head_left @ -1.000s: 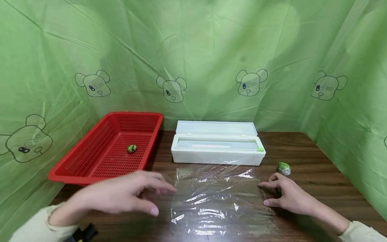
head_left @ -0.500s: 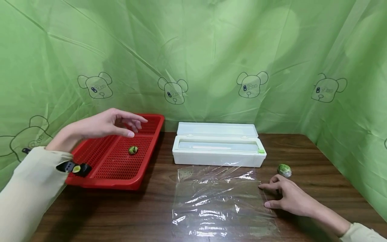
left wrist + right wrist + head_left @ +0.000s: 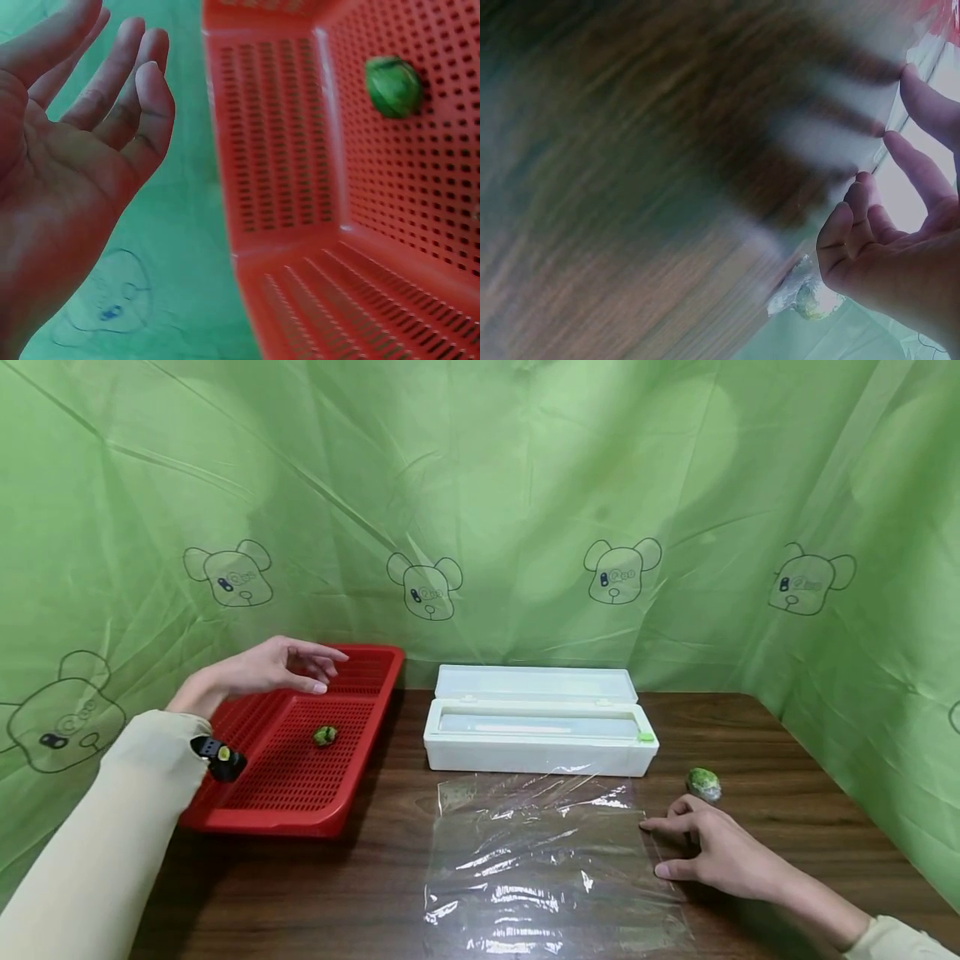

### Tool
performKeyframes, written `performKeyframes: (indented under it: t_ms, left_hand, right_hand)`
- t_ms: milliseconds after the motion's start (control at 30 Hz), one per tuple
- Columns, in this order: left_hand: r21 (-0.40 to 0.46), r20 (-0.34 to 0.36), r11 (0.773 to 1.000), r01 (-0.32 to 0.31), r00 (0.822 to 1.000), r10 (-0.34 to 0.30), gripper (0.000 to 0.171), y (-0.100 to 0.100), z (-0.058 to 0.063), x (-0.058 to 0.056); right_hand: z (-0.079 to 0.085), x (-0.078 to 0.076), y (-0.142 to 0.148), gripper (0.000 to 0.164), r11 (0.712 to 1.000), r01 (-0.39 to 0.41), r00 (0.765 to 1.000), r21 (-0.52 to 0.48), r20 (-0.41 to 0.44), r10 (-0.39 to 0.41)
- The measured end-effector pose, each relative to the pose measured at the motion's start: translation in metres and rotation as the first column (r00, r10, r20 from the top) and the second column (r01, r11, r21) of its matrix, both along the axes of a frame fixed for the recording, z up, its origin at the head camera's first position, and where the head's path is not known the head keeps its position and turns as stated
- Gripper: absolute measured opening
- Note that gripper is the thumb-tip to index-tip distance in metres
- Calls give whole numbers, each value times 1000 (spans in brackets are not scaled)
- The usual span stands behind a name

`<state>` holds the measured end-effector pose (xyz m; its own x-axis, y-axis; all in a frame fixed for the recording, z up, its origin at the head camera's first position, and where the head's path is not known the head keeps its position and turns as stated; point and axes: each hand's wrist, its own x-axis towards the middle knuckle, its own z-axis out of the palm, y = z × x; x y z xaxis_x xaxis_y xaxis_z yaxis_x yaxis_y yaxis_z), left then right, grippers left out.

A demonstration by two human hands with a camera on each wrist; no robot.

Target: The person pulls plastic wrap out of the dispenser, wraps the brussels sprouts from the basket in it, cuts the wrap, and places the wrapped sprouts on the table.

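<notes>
My left hand hovers over the back of the red plastic basket, fingers loosely bent, holding nothing. A small green vegetable like a Brussels sprout lies on the basket floor; in the left wrist view the sprout sits apart from the hand. My right hand rests its thumb and index fingertip, spread apart, on the right edge of a clear sheet of cling film lying on the table. Just behind this hand lies a second green sprout, partly covered in shiny film.
A white cling film dispenser stands at the back middle, its lid raised and a small green piece at its right end. The film reaches up to its front. Green cloth surrounds the brown wooden table.
My left hand has gone from beside the film's left edge up and back to over the basket. The right hand keeps its place on the film.
</notes>
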<state>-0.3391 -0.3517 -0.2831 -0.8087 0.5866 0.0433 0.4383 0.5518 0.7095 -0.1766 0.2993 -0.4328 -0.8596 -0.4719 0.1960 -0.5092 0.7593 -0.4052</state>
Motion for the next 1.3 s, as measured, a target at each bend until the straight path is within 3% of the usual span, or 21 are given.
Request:
performKeyframes:
  t_ms: [400, 733, 933, 1300]
  left_hand:
    - [-90, 43, 996, 3, 999, 1, 57, -25, -44, -19]
    - [-114, 167, 992, 48, 985, -29, 50, -30, -75, -25]
    - [-153, 238, 988, 29, 971, 8, 48, -27, -82, -27]
    - [-205, 213, 978, 48, 977, -3, 41, -29, -88, -29]
  right_hand:
    - [-3, -1, -1, 55, 1000, 1, 1000, 0, -15, -1]
    - [-8, -2, 0, 56, 1000, 4, 1000, 7, -28, -4]
    - [-9, -1, 1, 55, 1000, 11, 1000, 3, -22, -11]
    - [-9, -1, 1, 55, 1000, 12, 1000, 7, -17, -12]
